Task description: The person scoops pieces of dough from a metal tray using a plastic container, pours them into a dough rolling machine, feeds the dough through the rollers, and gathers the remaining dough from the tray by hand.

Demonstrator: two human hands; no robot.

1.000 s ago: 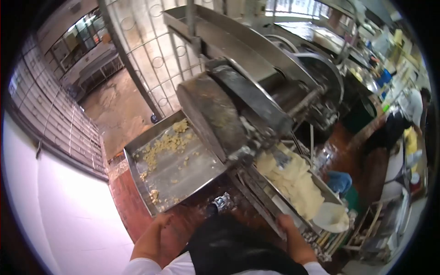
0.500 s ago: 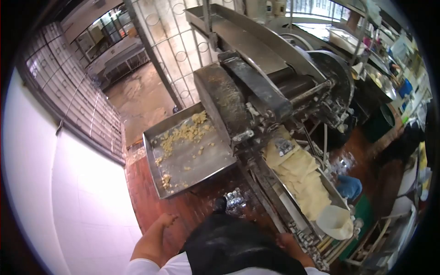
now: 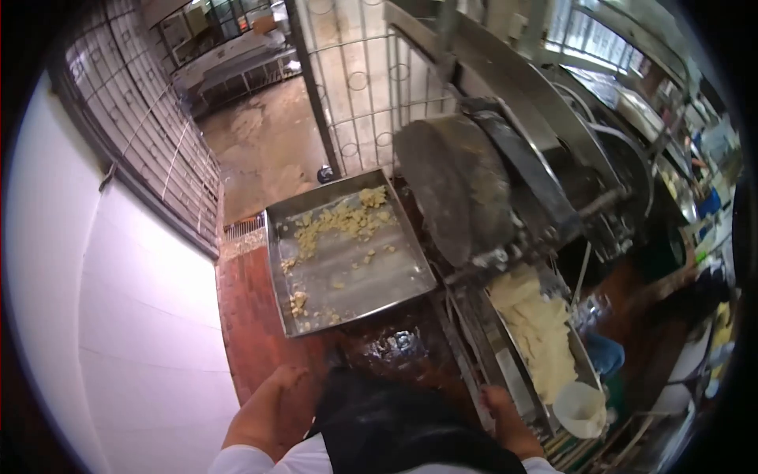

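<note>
Red floor [image 3: 246,320] below, and a strip of it runs open between the white wall [image 3: 150,316] and the left edge of a square metal tray [image 3: 367,291]. Yellowish crumbs [image 3: 339,225] scatter over that tray, thickest toward the far side, bare metal nearer. Tighter on the right: the heavy machine [image 3: 454,186] stands close by the tray, and a long trough [image 3: 587,363] slants out below it, loaded with pale sheets [image 3: 538,336], a white container [image 3: 580,411] at its near end. Left hand [image 3: 289,378] hangs short of the tray's near edge, fingers loosely extended. Right hand [image 3: 497,401] sits low by the trough's left side; grip or contact, can't tell. A barred gate [image 3: 146,118] stands left, a brown floor [image 3: 264,142] beyond.
</note>
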